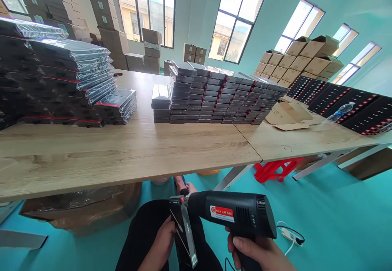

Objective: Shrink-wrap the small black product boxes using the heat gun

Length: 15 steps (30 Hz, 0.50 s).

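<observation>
My right hand is wrapped round the handle of a black heat gun with a red and white label. Its nozzle points left, right at the top end of a slim black box. My left hand grips that box by its left side, holding it roughly upright and a little tilted above my lap. White lettering shows on the box's narrow side. Whether the nozzle touches the box I cannot tell.
The wooden table spans the view ahead. Shiny film-wrapped boxes stand stacked at left, more black boxes in the middle. Flattened cardboard lies at right. Below are a red stool and a power strip.
</observation>
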Tool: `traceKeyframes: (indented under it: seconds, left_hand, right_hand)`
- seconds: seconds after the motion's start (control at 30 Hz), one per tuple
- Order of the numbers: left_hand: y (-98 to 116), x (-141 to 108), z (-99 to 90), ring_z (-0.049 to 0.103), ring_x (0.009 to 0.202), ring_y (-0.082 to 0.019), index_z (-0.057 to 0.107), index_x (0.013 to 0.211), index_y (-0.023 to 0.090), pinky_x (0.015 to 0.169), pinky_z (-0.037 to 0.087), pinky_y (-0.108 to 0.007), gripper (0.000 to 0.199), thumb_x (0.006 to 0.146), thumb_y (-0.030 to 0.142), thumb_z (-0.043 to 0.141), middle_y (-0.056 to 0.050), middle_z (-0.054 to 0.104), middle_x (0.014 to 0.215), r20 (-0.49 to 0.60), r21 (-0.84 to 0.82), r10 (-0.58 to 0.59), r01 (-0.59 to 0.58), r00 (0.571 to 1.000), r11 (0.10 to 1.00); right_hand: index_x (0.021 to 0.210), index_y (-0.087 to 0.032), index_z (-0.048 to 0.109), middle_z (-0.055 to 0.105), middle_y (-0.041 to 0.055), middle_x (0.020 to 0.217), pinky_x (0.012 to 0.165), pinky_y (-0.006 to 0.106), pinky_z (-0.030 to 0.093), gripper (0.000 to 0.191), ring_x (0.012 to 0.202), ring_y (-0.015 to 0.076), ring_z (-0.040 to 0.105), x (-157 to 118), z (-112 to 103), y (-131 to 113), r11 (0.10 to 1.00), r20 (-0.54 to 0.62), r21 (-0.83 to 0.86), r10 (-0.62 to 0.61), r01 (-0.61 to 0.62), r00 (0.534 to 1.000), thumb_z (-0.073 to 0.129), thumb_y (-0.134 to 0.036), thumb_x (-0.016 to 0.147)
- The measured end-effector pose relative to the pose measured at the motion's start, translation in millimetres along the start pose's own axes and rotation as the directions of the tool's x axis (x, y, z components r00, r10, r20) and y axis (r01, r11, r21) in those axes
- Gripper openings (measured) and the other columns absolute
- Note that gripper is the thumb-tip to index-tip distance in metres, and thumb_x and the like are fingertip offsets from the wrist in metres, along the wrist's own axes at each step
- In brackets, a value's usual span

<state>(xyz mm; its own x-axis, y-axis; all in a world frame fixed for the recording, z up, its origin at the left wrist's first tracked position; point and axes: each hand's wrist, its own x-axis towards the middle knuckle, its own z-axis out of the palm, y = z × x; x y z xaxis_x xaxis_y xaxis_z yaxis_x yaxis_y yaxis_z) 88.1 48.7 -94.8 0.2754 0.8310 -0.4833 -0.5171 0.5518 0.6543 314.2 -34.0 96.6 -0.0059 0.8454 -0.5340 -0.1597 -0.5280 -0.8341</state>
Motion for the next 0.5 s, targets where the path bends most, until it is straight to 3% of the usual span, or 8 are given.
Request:
traceKeyframes:
  seconds: [0.1,0.33,0.43,0.5]
  left_hand:
    - [-2,2,-2.2,0.056,0.061,-0.019,0.067,0.066,0.021,0.061,0.041,-0.030,0.022,0.053,0.007,0.055,0.002,0.060,0.060,0.001,0.026,0.019,-0.019,1.000,0.999]
    - [-3,5,-7.6,0.058,0.062,-0.020,0.068,0.072,0.020,0.064,0.043,-0.031,0.021,0.055,0.012,0.059,0.003,0.061,0.060,-0.030,0.100,0.036,-0.033,0.999,0.994]
    - [-1,3,-7.7,0.059,0.064,-0.020,0.069,0.077,0.019,0.066,0.044,-0.032,0.022,0.057,0.014,0.060,0.002,0.062,0.062,-0.036,0.113,0.001,0.003,0.999,0.994]
    - [-1,3,-9.1,0.059,0.063,-0.020,0.069,0.077,0.019,0.066,0.044,-0.032,0.022,0.057,0.014,0.059,0.002,0.062,0.061,-0.030,0.096,0.000,0.003,1.000,0.995]
  right_hand:
    - [0.097,-0.013,0.069,0.067,0.0035,0.072,0.057,0.030,0.045,0.052,0.060,0.0153,0.057,1,3,-17,0.998,0.014,-0.056,-0.016,0.016,1.000,0.078,-0.057,0.070]
    - [0.102,-0.015,0.065,0.065,0.0032,0.080,0.057,0.031,0.048,0.048,0.067,0.0175,0.060,13,6,-41,0.984,0.073,-0.176,-0.014,0.027,0.997,0.075,-0.051,0.072]
    - [0.087,-0.016,0.065,0.063,0.0016,0.072,0.057,0.031,0.047,0.035,0.063,0.0171,0.057,12,10,-48,0.957,0.109,-0.285,-0.018,0.049,0.994,0.069,-0.048,0.073]
    - [0.073,-0.018,0.064,0.060,0.0000,0.061,0.057,0.031,0.044,0.024,0.058,0.0165,0.054,6,10,-48,0.916,0.137,-0.401,0.049,0.010,0.989,0.067,-0.042,0.073]
